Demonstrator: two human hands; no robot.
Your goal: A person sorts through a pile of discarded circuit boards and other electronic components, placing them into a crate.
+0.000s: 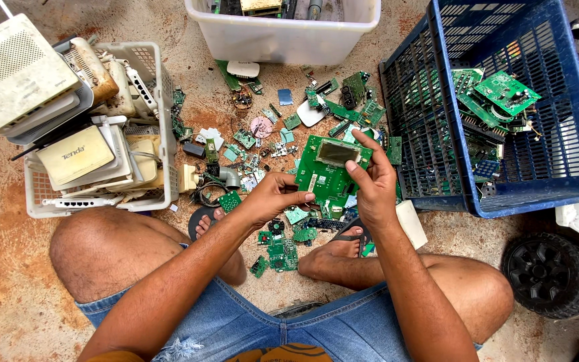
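I hold a large green circuit board (326,167) with a grey rectangular screen on it, above the floor between my knees. My left hand (273,196) grips its lower left edge with thumb and fingers. My right hand (373,184) clasps its right side, thumb laid across the front. Below the board lies a scatter of small green boards (283,255) near my sandalled feet.
A white wire basket (159,100) at left is piled with old white routers. A white plastic tub (283,37) stands at the top. A blue crate (537,174) at right holds several green boards. Loose parts litter the reddish floor; a black wheel (551,271) sits at lower right.
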